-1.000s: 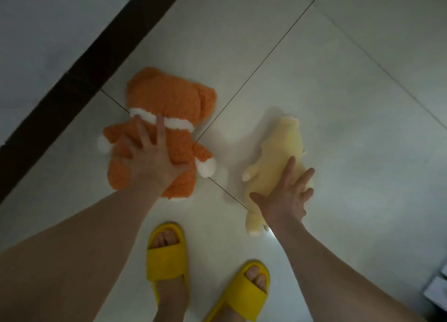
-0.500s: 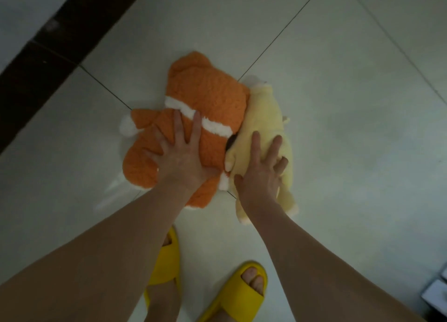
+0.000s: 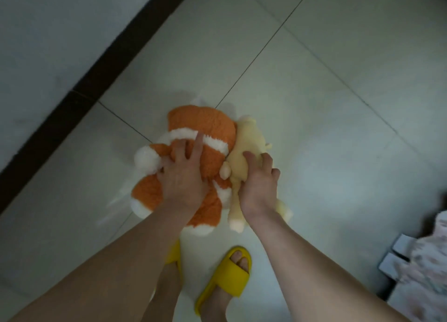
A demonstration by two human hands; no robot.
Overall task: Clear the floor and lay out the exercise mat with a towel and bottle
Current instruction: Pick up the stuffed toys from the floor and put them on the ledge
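Note:
An orange plush toy (image 3: 208, 126) with white trim lies on the pale tiled floor (image 3: 338, 104), pressed against a pale yellow plush toy (image 3: 246, 138) on its right. My left hand (image 3: 181, 176) digs its fingers into the orange toy's body. Over the yellow toy, my right hand (image 3: 258, 184) curls its fingers into the fabric. No mat, towel or bottle is in view.
A dark skirting strip (image 3: 96, 80) runs diagonally along the wall at upper left. My feet in yellow slippers (image 3: 227, 275) stand just below the toys. Patterned fabric (image 3: 430, 261) and white box edges sit at the right edge.
The two toys were slid together from apart. Both hands went from flat on the toys to fingers curled into them.

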